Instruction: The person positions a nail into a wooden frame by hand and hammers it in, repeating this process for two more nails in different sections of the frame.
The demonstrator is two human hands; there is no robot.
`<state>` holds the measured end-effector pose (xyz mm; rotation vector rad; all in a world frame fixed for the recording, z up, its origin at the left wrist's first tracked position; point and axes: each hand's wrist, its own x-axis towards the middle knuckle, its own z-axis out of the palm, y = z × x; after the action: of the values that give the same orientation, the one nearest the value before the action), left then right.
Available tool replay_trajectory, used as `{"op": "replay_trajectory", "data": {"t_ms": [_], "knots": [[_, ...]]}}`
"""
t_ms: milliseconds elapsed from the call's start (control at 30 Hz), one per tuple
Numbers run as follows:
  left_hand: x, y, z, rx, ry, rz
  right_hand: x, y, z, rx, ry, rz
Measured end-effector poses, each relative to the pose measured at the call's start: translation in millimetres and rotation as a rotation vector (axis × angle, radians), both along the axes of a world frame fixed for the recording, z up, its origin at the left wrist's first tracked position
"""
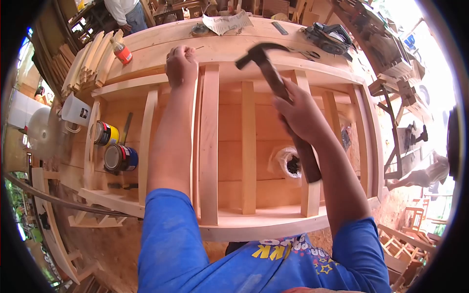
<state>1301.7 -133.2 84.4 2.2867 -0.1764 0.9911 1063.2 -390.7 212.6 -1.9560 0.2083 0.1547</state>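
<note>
My right hand is wrapped round the handle of a claw hammer. The hammer is raised over the wooden frame, its head up and to the left of my hand. My left hand is closed with its fingers pinched together, at the far rail of the frame; what it holds, if anything, is too small to make out. Beside my left forearm, a wooden slat runs from the far rail to the near rail. Other slats, such as the middle one, cross the frame in parallel.
Paint cans and a plastic bag of dark bits sit within the frame. On the workbench lie a bottle, newspaper, pliers and a power planer. Another person stands at the back left.
</note>
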Motion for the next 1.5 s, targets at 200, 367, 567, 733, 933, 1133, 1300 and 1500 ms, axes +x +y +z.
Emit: {"op": "replay_trajectory", "data": {"t_ms": [200, 367, 567, 733, 933, 1133, 1300, 1500], "knots": [[-8.8, -4.5, 15.9, -0.282, 0.092, 0.063, -124.5, -63.7, -4.1, 0.210, 0.103, -0.202], [9.0, -0.6, -5.2, -0.148, 0.187, 0.037, -221.0, -104.4, -21.9, 0.274, 0.146, -0.426], [-41.7, 9.4, -3.5, 0.319, 0.145, -0.144, -310.6, -134.9, -55.1, 0.017, 0.070, -0.513], [-147.7, 44.2, -12.9, 0.056, 0.206, -0.195, -324.1, -149.6, -76.3, 0.165, -0.053, -0.471], [-312.1, 86.9, 9.8, -0.277, 0.376, -0.282, -328.2, -163.9, -85.2, 0.167, -0.105, -0.374], [-469.9, 109.4, 21.5, -0.852, 0.308, -0.222, -322.7, -188.0, -107.7, 0.101, -0.114, -0.309], [-559.0, 116.5, -0.6, -0.773, 0.475, -0.211, -323.5, -187.1, -110.5, 0.099, -0.180, -0.307], [-569.4, 127.3, 31.5, -0.602, 0.493, -0.297, -324.2, -176.0, -108.5, 0.101, -0.239, -0.358]]}}
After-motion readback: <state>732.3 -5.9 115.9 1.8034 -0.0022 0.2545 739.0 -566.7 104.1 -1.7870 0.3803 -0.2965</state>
